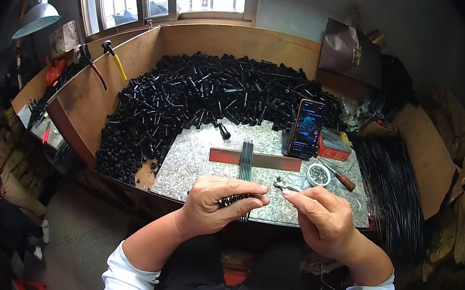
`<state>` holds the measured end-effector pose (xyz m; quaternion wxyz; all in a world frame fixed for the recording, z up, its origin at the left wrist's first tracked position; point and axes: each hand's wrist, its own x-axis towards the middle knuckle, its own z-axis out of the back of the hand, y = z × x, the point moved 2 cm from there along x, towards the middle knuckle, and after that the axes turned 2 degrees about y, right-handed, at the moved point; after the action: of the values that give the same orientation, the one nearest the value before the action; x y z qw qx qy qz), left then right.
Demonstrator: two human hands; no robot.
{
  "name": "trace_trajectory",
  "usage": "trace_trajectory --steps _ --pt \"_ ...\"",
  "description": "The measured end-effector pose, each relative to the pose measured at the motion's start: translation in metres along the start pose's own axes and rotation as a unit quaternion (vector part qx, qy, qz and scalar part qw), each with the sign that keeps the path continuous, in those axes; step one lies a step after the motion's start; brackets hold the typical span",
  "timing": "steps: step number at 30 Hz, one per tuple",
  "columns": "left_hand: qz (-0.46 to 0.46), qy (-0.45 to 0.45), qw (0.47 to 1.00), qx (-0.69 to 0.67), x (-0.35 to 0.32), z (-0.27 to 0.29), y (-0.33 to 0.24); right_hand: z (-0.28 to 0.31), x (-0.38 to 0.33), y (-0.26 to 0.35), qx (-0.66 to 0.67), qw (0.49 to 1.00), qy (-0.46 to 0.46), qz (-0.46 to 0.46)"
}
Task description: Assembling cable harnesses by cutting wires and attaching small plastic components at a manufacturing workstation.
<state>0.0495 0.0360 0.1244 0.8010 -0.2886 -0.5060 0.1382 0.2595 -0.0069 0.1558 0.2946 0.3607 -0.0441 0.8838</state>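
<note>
Hands over counter (pixel 197 164) front edge | our left hand (pixel 216 206) clamped on rod bundle (pixel 246 166), long axis running away from us, tips under fingers | right hand (pixel 323 218) pinched shut, prob. on small part, just beside bundle's near end, pliers (pixel 283 185) close by.

left hand (pixel 216 206) grips a row of black tubes (pixel 237 199); right hand (pixel 323 219) pinches something small, perhaps a pin.

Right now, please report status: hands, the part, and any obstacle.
Left hand shut on black ribbed part. Right hand pinches at its end. Thin rods lie just ahead across red bar.
</note>
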Motion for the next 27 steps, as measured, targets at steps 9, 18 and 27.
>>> trace_trajectory --steps 9,18,27 --pt "-0.021 0.008 1.0 0.003 0.0015 0.0012 0.0 0.0032 0.0028 0.0036 -0.013 1.0 0.003 0.012" --pt "-0.036 0.022 0.999 0.007 0.0055 -0.0016 -0.0017 0.0036 0.0026 0.0056 -0.011 1.0 0.009 0.021" --pt "0.021 0.058 0.996 -0.069 0.0062 -0.0045 0.0036 0.0056 -0.0016 0.0059 -0.083 0.996 -0.009 0.015"
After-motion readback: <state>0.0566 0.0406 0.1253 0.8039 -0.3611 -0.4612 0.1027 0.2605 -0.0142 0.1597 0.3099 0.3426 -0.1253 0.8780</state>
